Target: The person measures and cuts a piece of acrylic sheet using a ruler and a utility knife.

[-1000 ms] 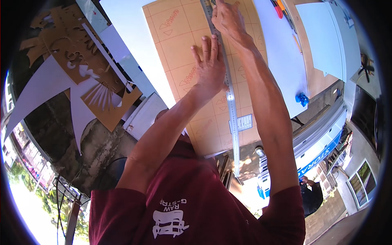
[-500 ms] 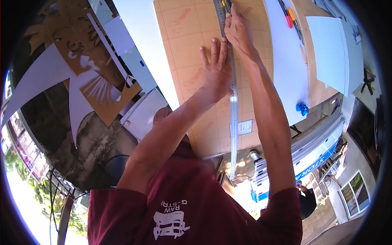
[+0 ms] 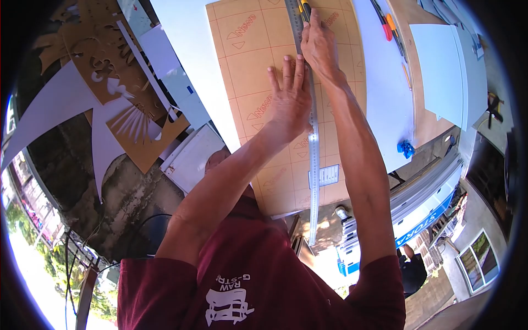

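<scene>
My left hand lies flat with fingers spread on a brown-papered sheet printed with red lines. Its edge and fingertips press against a long metal ruler that runs lengthwise over the sheet. Farther up, my right hand is closed around a yellow-and-black utility knife, index finger stretched along it. The knife sits right beside the ruler's edge; its blade is hidden. A small white label is stuck on the sheet near its close end.
On the right of the white table lie a red-handled tool, an orange-handled tool and a crumpled blue item. Light-blue sheets are beyond. Cut white and brown offcuts lie at left. Another person is at lower right.
My right hand has slid slightly toward me along the ruler with the knife. The left hand stays pressed in place. The whole view has shifted a little.
</scene>
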Available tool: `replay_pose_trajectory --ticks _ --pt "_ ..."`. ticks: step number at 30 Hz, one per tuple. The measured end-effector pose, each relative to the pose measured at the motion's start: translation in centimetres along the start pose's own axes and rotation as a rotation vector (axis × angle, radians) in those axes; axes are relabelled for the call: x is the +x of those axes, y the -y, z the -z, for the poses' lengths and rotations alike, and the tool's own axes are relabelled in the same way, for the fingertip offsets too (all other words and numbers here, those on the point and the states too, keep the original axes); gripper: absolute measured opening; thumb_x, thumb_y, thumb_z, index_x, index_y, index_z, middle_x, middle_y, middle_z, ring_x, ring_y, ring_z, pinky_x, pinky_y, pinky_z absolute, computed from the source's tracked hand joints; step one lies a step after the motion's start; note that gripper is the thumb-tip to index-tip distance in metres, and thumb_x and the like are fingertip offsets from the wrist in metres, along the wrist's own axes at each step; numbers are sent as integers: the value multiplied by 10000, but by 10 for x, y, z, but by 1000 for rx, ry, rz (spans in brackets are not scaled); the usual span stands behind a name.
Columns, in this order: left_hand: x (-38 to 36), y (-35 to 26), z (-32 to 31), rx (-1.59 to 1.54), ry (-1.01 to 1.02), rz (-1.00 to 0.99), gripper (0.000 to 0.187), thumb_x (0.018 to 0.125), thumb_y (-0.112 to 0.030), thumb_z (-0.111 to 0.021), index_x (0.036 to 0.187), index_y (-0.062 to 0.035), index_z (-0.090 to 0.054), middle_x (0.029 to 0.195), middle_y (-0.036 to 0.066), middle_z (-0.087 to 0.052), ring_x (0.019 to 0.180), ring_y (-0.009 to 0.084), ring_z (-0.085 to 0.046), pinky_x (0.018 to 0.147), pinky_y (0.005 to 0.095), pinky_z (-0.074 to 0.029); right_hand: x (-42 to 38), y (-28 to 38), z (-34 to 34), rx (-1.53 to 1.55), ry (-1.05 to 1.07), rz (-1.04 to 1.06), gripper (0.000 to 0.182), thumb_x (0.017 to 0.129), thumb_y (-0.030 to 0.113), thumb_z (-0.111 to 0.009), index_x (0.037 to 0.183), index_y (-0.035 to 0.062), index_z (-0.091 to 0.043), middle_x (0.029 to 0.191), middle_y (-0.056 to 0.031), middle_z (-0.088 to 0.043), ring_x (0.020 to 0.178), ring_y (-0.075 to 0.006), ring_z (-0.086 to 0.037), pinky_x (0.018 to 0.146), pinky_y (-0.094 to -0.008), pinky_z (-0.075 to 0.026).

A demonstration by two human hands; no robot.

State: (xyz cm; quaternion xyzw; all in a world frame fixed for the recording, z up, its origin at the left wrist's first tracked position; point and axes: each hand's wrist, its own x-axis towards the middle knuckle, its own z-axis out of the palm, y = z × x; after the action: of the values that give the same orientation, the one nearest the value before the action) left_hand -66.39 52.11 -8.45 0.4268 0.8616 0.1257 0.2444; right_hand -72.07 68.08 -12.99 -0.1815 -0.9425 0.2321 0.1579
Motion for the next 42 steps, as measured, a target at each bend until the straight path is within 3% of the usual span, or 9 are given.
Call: replay_pose_trajectory --ticks 12,15,21,24,27,30,33,36,42 --pt "0 0 0 12 -5 -9 1606 412 -494 -1010 1585 124 -104 1677 277 -87 1552 493 -90 1189 742 -164 1 -8 -7 -19 -80 92 394 1001 103 -546 1355 -67 -509 908 -323 -682 808 -490 -692 668 -542 -552" --pt "0 0 0 8 -10 -13 1588 415 -494 -1009 1581 126 -127 1675 282 -85 1552 494 -93 1186 744 -167 -3 -19 -19 -40 -91 145 504 1010 60 -496 1476 -108 -402 922 -325 -640 803 -446 -654 686 -486 -508" --pt "0 0 -5 48 -48 -17 1444 473 -482 -996 1563 111 -257 1668 283 -132 1543 506 -113 1184 744 -161 21 -16 -12 8 -22 115 403 987 46 -513 1351 -126 -493 870 -310 -639 810 -459 -656 697 -523 -515" --pt "1 0 -6 29 -42 -19 1455 460 -476 -1001 1562 112 -255 1670 280 -129 1545 505 -109 1185 746 -155 23 10 15 -9 101 -36 365 982 45 -518 1301 -132 -512 852 -312 -641 812 -467 -658 788 -558 -520" --pt "2 1 -5 14 -34 -20 1469 448 -477 -1004 1563 113 -249 1672 278 -124 1545 505 -106 1187 747 -150 14 -1 6 -82 -52 167 371 983 47 -519 1307 -133 -509 842 -308 -644 807 -466 -660 894 -598 -494" --pt "0 2 -4 -1 -37 -20 1476 439 -476 -1006 1561 115 -250 1673 278 -122 1545 504 -107 1187 748 -150 9 -6 5 -10 15 112 363 985 44 -517 1311 -114 -512 845 -305 -645 804 -470 -658 974 -622 -453" --pt "1 1 -4 -12 -36 -21 1503 423 -465 -1014 1564 117 -229 1677 274 -88 1550 496 -95 1181 749 -167 10 -11 1 -165 -78 222 353 984 37 -514 1301 -119 -512 845 -302 -643 797 -470 -654 935 -606 -472" --pt "1 4 -6 0 -64 -25 1480 437 -469 -1010 1562 114 -245 1676 275 -99 1551 497 -90 1185 747 -149 12 -11 -2 77 -6 123 352 977 28 -515 1291 -133 -512 821 -297 -650 769 -462 -670 810 -574 -516" --pt "0 2 -9 20 -54 -23 1455 449 -476 -1004 1557 113 -266 1671 277 -129 1546 507 -97 1185 751 -135 4 18 41 -4 184 -27 289 976 34 -509 1223 -114 -533 775 -289 -664 716 -454 -694 582 -507 -518"
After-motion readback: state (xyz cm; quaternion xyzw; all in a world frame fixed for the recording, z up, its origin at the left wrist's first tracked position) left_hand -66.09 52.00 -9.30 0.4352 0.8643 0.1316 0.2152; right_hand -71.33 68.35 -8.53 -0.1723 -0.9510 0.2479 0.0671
